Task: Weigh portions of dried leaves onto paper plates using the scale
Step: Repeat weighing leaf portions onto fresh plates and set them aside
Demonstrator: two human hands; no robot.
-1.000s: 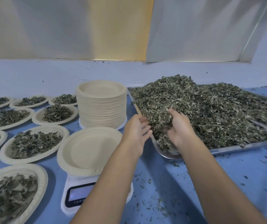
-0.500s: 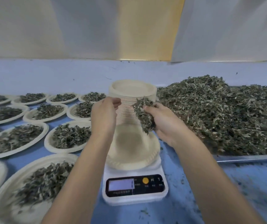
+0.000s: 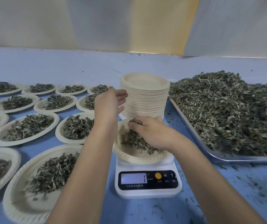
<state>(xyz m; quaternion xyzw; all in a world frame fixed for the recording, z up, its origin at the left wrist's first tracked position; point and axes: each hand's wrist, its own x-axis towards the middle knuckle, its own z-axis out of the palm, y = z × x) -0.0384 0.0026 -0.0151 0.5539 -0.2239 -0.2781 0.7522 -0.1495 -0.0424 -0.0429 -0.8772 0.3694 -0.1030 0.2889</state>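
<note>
A white digital scale [image 3: 148,183] stands in front of me with a paper plate [image 3: 136,156] on top. My right hand [image 3: 152,132] is down in that plate, palm down, fingers closed on a clump of dried leaves [image 3: 134,140] that rests on the plate. My left hand [image 3: 109,104] hovers above the plate's left side, fingers apart, holding nothing. A big heap of dried leaves [image 3: 229,110] fills a metal tray [image 3: 242,158] on the right. The scale's display is lit, its reading unreadable.
A tall stack of empty paper plates [image 3: 144,96] stands right behind the scale. Several filled plates [image 3: 27,126] cover the blue table [image 3: 226,191] to the left, the nearest one [image 3: 37,185] by my left forearm. Leaf crumbs lie on the table at the right.
My right hand has come down from in front of the plate stack into the plate on the scale with its leaves. The left hand stayed raised beside it. The view shifted right.
</note>
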